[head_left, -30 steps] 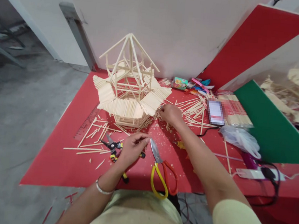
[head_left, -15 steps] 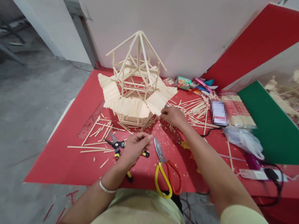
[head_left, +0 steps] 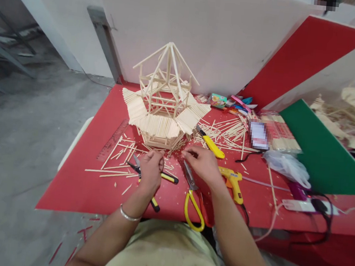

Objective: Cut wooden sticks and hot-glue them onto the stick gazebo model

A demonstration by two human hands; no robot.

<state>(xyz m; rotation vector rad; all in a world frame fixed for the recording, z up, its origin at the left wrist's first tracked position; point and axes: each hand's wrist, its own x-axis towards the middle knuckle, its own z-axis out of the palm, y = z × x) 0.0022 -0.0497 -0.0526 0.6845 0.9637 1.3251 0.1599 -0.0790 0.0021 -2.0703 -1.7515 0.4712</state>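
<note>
My left hand [head_left: 152, 166] is closed in a pinch in front of a small pavilion-like model [head_left: 159, 126] built of thin wooden sticks. Anything between those fingertips is too small to make out. To the right, my right hand [head_left: 204, 162] also has its fingertips pressed together, level with the left ones and a little apart from them; what they hold cannot be seen. Black-and-yellow pliers [head_left: 169, 177] lie partly under my left hand. Scissors [head_left: 193, 207] with one yellow and one red handle rest below my right hand. Loose sticks [head_left: 111, 171] lie left of the pliers.
A yellow utility knife [head_left: 213, 145] and a yellow glue gun [head_left: 236, 187] lie right of my hands. A clear ruler [head_left: 111, 141] is at left. Farther right are a phone [head_left: 259, 134], stick packs [head_left: 286, 133], a plastic bag [head_left: 287, 166] and a power strip [head_left: 296, 206] with cords.
My right hand has come back from beside the model toward my left hand, uncovering the utility knife and glue gun. My left hand has shifted slightly left. The view has moved a little.
</note>
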